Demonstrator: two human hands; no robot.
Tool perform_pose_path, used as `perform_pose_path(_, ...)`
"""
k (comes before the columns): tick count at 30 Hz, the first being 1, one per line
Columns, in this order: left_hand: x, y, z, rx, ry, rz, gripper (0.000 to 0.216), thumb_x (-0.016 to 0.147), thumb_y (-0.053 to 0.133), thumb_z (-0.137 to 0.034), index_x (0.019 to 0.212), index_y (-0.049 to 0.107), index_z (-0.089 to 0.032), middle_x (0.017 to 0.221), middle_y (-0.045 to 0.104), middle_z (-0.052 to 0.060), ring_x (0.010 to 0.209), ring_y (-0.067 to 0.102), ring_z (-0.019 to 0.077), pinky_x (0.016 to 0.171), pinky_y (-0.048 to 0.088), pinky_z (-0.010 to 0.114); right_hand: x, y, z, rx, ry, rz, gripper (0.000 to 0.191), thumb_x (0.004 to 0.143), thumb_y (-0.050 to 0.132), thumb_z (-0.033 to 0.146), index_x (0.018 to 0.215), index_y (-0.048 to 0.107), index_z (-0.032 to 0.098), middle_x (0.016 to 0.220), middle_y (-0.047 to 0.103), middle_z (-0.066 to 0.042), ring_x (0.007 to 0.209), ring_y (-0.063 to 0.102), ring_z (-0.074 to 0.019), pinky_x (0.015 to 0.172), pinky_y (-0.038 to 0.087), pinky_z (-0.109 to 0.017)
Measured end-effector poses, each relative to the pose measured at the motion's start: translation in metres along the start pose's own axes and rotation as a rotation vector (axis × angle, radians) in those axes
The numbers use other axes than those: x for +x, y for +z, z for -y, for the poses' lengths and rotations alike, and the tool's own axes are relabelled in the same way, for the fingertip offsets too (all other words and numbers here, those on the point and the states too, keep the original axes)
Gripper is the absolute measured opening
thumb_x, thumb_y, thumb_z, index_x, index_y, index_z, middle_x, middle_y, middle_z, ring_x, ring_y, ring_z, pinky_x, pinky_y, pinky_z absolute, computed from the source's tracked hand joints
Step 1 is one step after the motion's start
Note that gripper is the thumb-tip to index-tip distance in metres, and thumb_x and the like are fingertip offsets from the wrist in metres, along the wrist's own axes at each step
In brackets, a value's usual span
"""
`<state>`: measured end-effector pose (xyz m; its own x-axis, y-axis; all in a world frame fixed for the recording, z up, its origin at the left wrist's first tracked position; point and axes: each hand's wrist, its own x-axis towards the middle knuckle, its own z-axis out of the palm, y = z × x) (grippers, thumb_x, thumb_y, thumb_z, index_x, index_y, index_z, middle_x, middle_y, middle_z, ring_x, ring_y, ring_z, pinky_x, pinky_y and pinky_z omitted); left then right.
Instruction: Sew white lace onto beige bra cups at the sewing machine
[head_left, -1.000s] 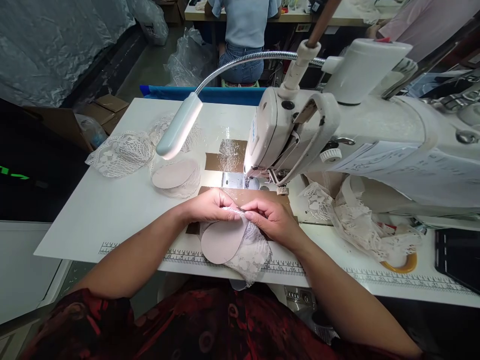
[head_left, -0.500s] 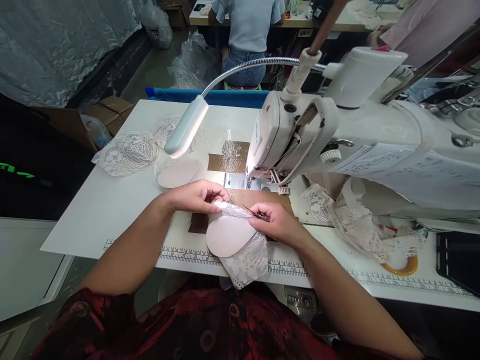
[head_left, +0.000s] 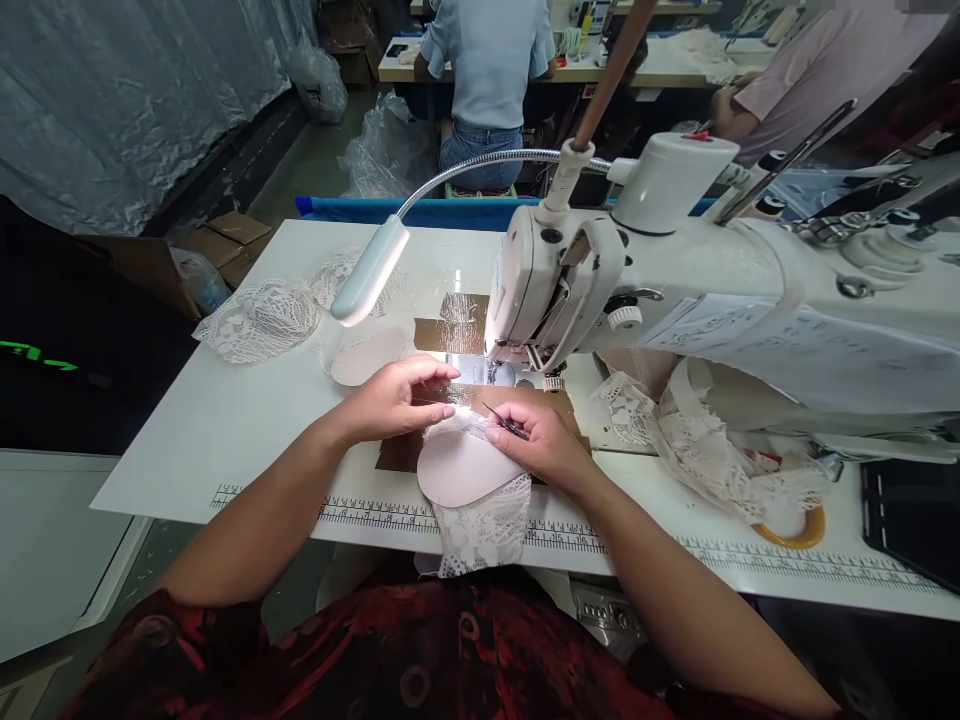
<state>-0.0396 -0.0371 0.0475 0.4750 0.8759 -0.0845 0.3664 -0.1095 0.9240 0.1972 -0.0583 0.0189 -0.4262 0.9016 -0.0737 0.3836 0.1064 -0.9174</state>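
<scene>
A beige bra cup with white lace attached lies on the table in front of the sewing machine, its lace hanging over the front edge. My right hand is closed around small dark thread snips, their tips pointing up and left. Its fingertips also rest on the top right of the cup. At the cup's upper left is my left hand, thumb and fingers apart, the thumb tip close to the lace edge. What looks like a fine thread runs near its fingers; whether they touch it I cannot tell.
The sewing machine stands just beyond my hands, a lit lamp to its left. Another cup and lace pieces lie at left. More lace and an amber-coloured ring are at right. A person sits beyond.
My left hand has let go of the lace edge, and its fingers have spread apart. The lace edge now lies flatter on the cup. My right hand keeps the snips.
</scene>
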Motion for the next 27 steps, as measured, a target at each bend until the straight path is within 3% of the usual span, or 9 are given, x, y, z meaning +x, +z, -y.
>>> perform_pose_path(2, -0.01, -0.007, -0.008, 0.07, -0.093, 0.003, 0.033, 0.076, 0.069, -0.041, 0.097, 0.064, -0.016, 0.087, 0.058, 0.003, 0.077, 0.053, 0.0139, 0.066, 0.043, 0.024, -0.001, -0.001, -0.001, 0.018, -0.021, -0.007, 0.016, 0.08, 0.058, 0.033, 0.078, 0.062, 0.018, 0.07, 0.056, 0.001, 0.062, 0.044, -0.0116, 0.058, 0.035, -0.026)
perform_pose_path(4, -0.018, -0.01, -0.01, 0.073, -0.225, 0.124, 0.032, 0.075, 0.07, -0.045, 0.088, 0.065, -0.016, 0.076, 0.058, 0.001, 0.067, 0.052, 0.0123, 0.058, 0.04, 0.022, -0.003, -0.002, -0.001, 0.046, -0.044, -0.004, 0.015, 0.08, 0.059, 0.033, 0.08, 0.062, 0.018, 0.072, 0.057, 0.0, 0.064, 0.046, -0.0121, 0.059, 0.036, -0.026)
perform_pose_path(7, -0.021, -0.002, -0.003, -0.137, -0.327, 0.273, 0.037, 0.072, 0.073, -0.045, 0.094, 0.067, -0.016, 0.074, 0.061, 0.0, 0.06, 0.053, 0.0113, 0.052, 0.037, 0.021, -0.004, -0.002, 0.002, 0.071, -0.079, 0.012, 0.015, 0.08, 0.059, 0.033, 0.081, 0.062, 0.019, 0.074, 0.059, 0.0, 0.067, 0.049, -0.0128, 0.061, 0.037, -0.026)
perform_pose_path(9, -0.019, 0.012, 0.003, -0.357, -0.309, 0.248, 0.038, 0.071, 0.075, -0.041, 0.097, 0.067, -0.015, 0.079, 0.064, 0.002, 0.064, 0.056, 0.0121, 0.056, 0.041, 0.022, -0.004, -0.002, 0.003, 0.07, -0.091, 0.047, 0.015, 0.081, 0.059, 0.034, 0.081, 0.062, 0.019, 0.075, 0.059, 0.0, 0.067, 0.05, -0.013, 0.062, 0.038, -0.026)
perform_pose_path(13, -0.011, 0.042, 0.007, -0.596, -0.252, 0.056, 0.027, 0.074, 0.075, -0.036, 0.087, 0.07, -0.013, 0.084, 0.068, 0.005, 0.075, 0.06, 0.0139, 0.069, 0.045, 0.025, -0.006, -0.003, 0.002, 0.074, -0.089, 0.148, 0.02, 0.084, 0.058, 0.039, 0.087, 0.062, 0.019, 0.078, 0.059, -0.001, 0.072, 0.053, -0.0144, 0.064, 0.04, -0.027)
perform_pose_path(17, -0.009, 0.051, 0.007, -0.492, -0.172, -0.004, 0.027, 0.077, 0.072, -0.036, 0.083, 0.071, -0.01, 0.076, 0.066, 0.005, 0.07, 0.056, 0.0129, 0.065, 0.042, 0.024, -0.007, -0.008, -0.002, 0.098, -0.058, 0.11, 0.033, 0.088, 0.051, 0.046, 0.106, 0.058, 0.019, 0.086, 0.061, -0.003, 0.072, 0.055, -0.0148, 0.064, 0.043, -0.028)
perform_pose_path(22, -0.01, 0.049, 0.009, -0.394, -0.131, 0.009, 0.031, 0.079, 0.07, -0.037, 0.092, 0.072, -0.009, 0.08, 0.065, 0.006, 0.073, 0.056, 0.0134, 0.065, 0.041, 0.024, -0.006, -0.016, 0.0, -0.01, -0.09, 0.127, 0.028, 0.086, 0.055, 0.041, 0.103, 0.064, 0.02, 0.083, 0.062, -0.002, 0.073, 0.055, -0.0148, 0.065, 0.042, -0.028)
perform_pose_path(27, -0.009, 0.052, 0.009, -0.437, -0.172, 0.026, 0.032, 0.076, 0.072, -0.04, 0.083, 0.071, -0.009, 0.072, 0.061, 0.004, 0.066, 0.052, 0.0114, 0.061, 0.039, 0.023, -0.005, -0.01, 0.009, -0.012, -0.081, 0.131, 0.021, 0.084, 0.059, 0.036, 0.097, 0.065, 0.02, 0.081, 0.064, -0.002, 0.073, 0.057, -0.0144, 0.065, 0.043, -0.027)
